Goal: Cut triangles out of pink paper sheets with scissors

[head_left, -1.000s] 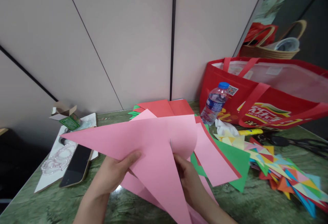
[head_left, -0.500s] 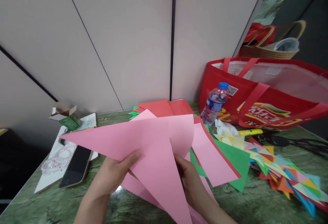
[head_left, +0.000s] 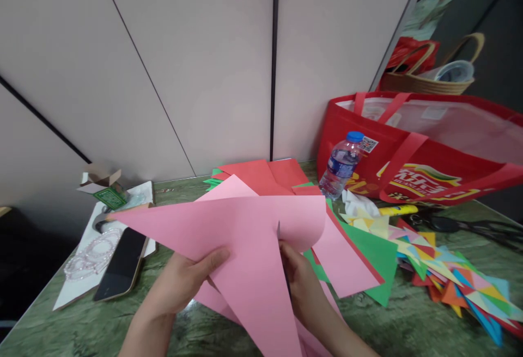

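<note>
I hold a large pink paper sheet [head_left: 241,237] above the green table, bent over on itself so its right part curls. My left hand [head_left: 183,283] pinches its lower left part, thumb on top. At the fold, my right hand [head_left: 300,283] grips the curled edge with the fingers partly hidden behind the paper. More pink, red [head_left: 261,174] and green sheets [head_left: 373,256] lie spread on the table under it.
A phone [head_left: 120,264] and bead bracelets [head_left: 87,250] lie on white paper at the left, by a small open box [head_left: 104,188]. A water bottle [head_left: 341,165], a red tote bag [head_left: 429,147], a yellow tube [head_left: 394,210] and a heap of small coloured paper triangles [head_left: 453,278] lie right.
The pink sheet's curled right part has bulged further right and its top edge has dropped, uncovering more of the red sheets behind. Both hands have stayed nearly in place.
</note>
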A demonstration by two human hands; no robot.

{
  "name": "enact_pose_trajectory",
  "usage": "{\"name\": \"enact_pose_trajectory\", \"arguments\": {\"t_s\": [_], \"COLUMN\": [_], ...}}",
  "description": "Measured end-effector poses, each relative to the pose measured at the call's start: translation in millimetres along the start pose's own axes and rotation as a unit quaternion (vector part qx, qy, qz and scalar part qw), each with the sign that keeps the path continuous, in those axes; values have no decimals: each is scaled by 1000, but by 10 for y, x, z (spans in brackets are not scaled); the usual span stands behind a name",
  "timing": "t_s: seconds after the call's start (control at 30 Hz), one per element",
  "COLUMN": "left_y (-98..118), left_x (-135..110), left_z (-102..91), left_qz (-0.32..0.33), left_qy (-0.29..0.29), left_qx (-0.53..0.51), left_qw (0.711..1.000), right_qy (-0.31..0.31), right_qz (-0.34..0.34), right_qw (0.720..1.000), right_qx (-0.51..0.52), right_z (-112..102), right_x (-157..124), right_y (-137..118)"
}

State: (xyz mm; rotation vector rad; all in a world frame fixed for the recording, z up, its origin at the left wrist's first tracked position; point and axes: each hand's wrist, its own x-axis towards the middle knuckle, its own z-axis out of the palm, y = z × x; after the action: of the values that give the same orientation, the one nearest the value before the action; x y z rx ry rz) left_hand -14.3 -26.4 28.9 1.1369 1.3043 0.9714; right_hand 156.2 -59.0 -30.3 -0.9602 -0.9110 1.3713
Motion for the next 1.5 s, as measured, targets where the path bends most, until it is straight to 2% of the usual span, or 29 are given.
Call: {"name": "enact_pose_trajectory", "arguments": {"t_s": [0.83, 1.27, 1.4, 1.5], "left_y": [-1, -28, -44, -45], "left_x": [-2, 0, 33, 79], "left_z": [13, 15, -53, -175], "left_qz": [-6, -6, 0, 33], "left_qy": [-2, -17, -49, -77], "left_qx": [-13, -34, -40, -50], "left_qw": [1000, 999, 998, 995], "right_qy": [48, 62, 53, 44], "right_qz": [16, 40, 33, 21], "right_qw": [999, 997, 998, 999], "right_qx": [7, 5, -10, -10], "right_z": [35, 52, 26, 5], "right_x": [0, -3, -1, 2], "right_y": [-4, -106, -133, -92]}}
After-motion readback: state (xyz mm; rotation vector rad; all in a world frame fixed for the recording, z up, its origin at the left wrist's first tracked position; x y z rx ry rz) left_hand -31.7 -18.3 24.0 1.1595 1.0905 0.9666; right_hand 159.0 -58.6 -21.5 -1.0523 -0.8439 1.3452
